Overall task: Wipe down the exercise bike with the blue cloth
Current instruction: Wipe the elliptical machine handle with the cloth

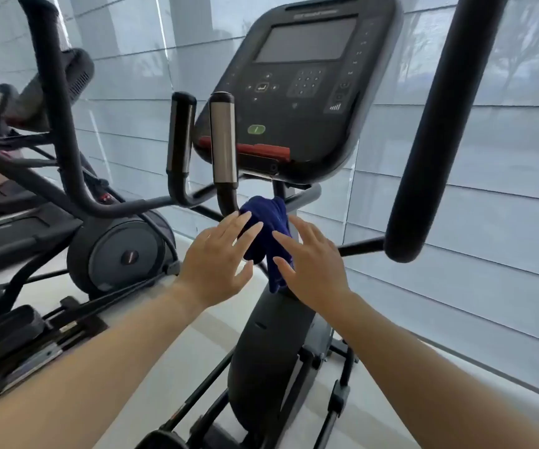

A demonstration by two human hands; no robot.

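The exercise bike stands right before me, its black console [297,89] with a dark screen tilted toward me above a dark central column [271,345]. A blue cloth [266,234] hangs bunched over the bar just below the console. My left hand [219,260] hovers at the cloth's left side with fingers spread, fingertips at its edge. My right hand [310,264] is spread on the cloth's right side, fingers over its lower fold. Neither hand grips it. A steel-sleeved grip [223,140] rises just left of the cloth.
A thick black moving handlebar [436,124] slants down on the right. A second machine [112,251] with its flywheel housing and curved bars stands close on the left. Pale window blinds [472,196] run behind, above a light floor [177,361].
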